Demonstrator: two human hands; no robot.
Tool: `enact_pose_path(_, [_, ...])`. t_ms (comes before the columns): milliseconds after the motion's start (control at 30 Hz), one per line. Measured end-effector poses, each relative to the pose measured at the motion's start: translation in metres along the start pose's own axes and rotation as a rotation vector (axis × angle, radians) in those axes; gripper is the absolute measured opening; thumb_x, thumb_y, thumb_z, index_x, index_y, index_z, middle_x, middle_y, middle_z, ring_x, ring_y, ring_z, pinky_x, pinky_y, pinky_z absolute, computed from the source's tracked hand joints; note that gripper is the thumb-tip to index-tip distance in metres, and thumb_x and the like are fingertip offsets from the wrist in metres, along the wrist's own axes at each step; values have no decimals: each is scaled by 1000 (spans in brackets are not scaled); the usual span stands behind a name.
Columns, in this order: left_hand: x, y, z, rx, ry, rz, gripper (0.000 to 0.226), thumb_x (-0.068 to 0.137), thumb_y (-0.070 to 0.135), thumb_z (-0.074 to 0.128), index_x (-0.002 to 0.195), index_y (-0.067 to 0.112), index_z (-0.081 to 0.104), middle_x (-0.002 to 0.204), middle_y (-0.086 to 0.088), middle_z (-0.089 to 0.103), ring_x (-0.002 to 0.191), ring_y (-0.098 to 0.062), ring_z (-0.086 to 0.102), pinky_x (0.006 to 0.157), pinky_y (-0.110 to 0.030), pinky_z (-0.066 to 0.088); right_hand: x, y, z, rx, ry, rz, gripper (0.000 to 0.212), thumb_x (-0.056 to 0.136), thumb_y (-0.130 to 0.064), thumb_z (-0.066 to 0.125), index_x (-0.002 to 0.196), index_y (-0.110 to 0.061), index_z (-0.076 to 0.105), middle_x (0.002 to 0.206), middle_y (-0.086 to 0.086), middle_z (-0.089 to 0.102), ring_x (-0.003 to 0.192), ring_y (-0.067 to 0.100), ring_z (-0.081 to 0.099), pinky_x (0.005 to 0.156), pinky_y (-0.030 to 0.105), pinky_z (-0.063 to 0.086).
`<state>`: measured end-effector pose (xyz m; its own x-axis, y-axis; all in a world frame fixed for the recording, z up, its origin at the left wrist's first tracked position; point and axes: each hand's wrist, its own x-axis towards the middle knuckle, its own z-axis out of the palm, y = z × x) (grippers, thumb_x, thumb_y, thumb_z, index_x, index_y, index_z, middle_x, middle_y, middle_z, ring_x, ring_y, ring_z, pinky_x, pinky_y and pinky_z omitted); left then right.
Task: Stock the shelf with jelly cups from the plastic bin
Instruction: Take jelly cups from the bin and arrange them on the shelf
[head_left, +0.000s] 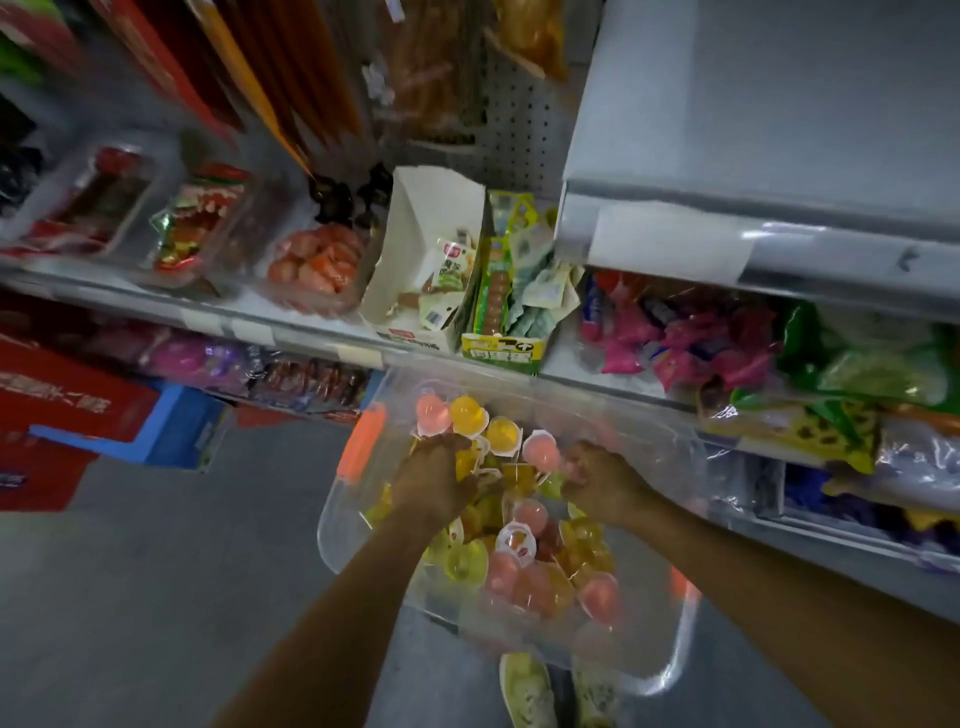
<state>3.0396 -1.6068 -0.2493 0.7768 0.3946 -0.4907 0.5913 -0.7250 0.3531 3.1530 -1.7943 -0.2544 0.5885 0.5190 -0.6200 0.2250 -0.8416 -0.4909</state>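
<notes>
Clear plastic bin (335, 525) at lower centre of frame, just below the front edge of the grey shelf (311, 332); contact with that edge not confirmable. Long axis apparently left to right across frame, with one orange latch (361, 441) at the left end and a second at the right. Loaded with jelly cups (597, 597), pink, yellow and orange, heaped loosely and pointing every way: several dome-up at the far side, one printed lid (515, 540) face-up near the middle. Left hand (441, 480) inside the bin, palm down, fingers bent into the yellow cups. Right hand (605, 480) near it, also in the heap, fingers curled under. Grip on any cup not determinable for either hand; fingertips hidden. On shelf above: white carton (431, 234), green-and-yellow display box (501, 353), pink packets (680, 343) to the right. Pair of shoes (524, 691) at bottom edge, beneath the bin. Red carton (57, 410) on floor at left.
</notes>
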Motion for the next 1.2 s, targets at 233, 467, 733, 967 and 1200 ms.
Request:
enact_pose_path(233, [49, -21, 62, 393, 49, 39, 70, 88, 50, 58, 147, 25, 29, 152, -1, 29, 140, -26, 30, 110, -42, 26, 88, 10, 62, -38, 136, 172, 59, 90, -34, 58, 140, -14, 33, 127, 13, 58, 114, 35, 55, 88, 37, 47])
enact_pose_path(467, [62, -21, 66, 562, 180, 110, 42, 63, 40, 82, 100, 24, 67, 99, 0, 60, 92, -24, 60, 77, -35, 45, 98, 12, 87, -229, 307, 178, 44, 94, -30, 52, 131, -13, 35, 124, 15, 58, 112, 35, 53, 90, 41, 43])
enact_pose_path(733, [20, 7, 27, -198, 202, -71, 52, 59, 52, 82, 98, 26, 60, 102, -2, 70, 94, -26, 66, 84, -39, 51, 47, 3, 43, 416, 208, 77, 44, 70, -43, 73, 100, -17, 56, 96, -2, 67, 89, 17, 65, 80, 38, 55])
enact_pose_path(967, [-47, 59, -24, -722, 251, -138, 36, 54, 56, 79, 75, 30, 63, 76, 6, 72, 80, -19, 70, 77, -37, 56, -52, -28, -28, 744, 187, -53, 45, 85, -14, 65, 126, -23, 48, 99, 1, 60, 77, 22, 64, 68, 38, 56])
enact_pose_path(1200, [-113, 117, -103, -832, 227, 60, 28, 87, 29, 69, 114, 20, 66, 101, -1, 70, 89, -13, 65, 72, -22, 47, -150, -61, -118, 817, 202, -203, 16, 90, -10, 61, 97, -22, 69, 82, 6, 71, 67, 25, 69, 66, 47, 57])
